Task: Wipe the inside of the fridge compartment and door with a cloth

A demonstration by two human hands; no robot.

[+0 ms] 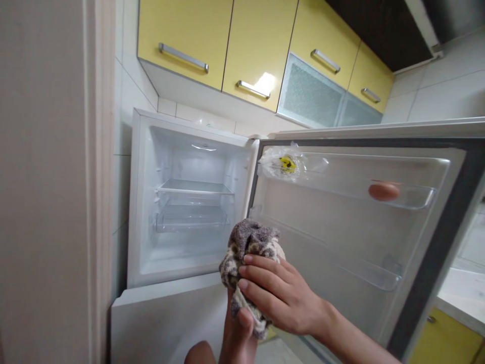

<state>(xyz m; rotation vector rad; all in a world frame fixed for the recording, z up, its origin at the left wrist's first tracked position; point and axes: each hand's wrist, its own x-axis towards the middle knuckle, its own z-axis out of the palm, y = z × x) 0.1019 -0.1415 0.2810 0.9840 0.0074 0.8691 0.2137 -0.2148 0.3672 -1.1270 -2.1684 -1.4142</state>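
A grey and white patterned cloth [252,240] is bunched up between my two hands, in front of the open fridge. My right hand [282,296] presses on the cloth from the right, its fingers laid together across it. From below, my left hand [240,331] grips the same cloth; the thumb shows, while the other fingers are hidden behind the fabric. Behind the hands, the fridge compartment [199,258] shows a glass shelf [195,186] with a clear tray [193,218] under it. To the right, the fridge door [318,212] stands wide open.
The upper door rack holds a brown egg [384,191] and a crumpled clear plastic bag [282,163] with a yellow mark. Yellow wall cupboards [185,30] hang above the fridge. A pale door frame [49,182] fills the left side, and a white counter [464,296] stands at right.
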